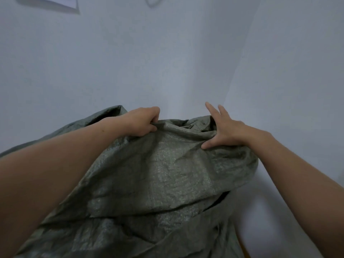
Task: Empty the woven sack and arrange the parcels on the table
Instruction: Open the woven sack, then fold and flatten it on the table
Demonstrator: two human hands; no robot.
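Squarely in the lower middle of the view, the woven sack (167, 174) hangs as a broad, crumpled mass of grey-green cloth. It reaches from the bottom edge up to the two hands at its top. It sits between the person's bare forearms, in front of a pale wall (130, 62) that turns a corner on the right.

The left hand (141, 121) is at the sack's upper left. Its fingers (153, 127) are curled tight and grasp a bunched fold of the top edge, knuckles up. From that grip the cloth runs taut in a ridge across to the other hand.

The right hand (225, 131) lies on the sack's upper right, back of the hand toward the camera. The two fingers (211, 108) that show are straight and spread, pointing up and away, clear of the cloth. The thumb (206, 145) is pressed flat on the fabric below them. A fold rises into the crook between thumb and forefinger. The remaining fingers are hidden behind the hand and the cloth.

Deep creases and overlapping layers cross the sack's lower half, with a dark slit (217, 200) open at its right side. What is inside cannot be seen.

A white sheet of paper (55, 1) is fixed to the wall at the top left. A narrow orange-brown strip (243, 248) shows at the bottom right, beside the sack.
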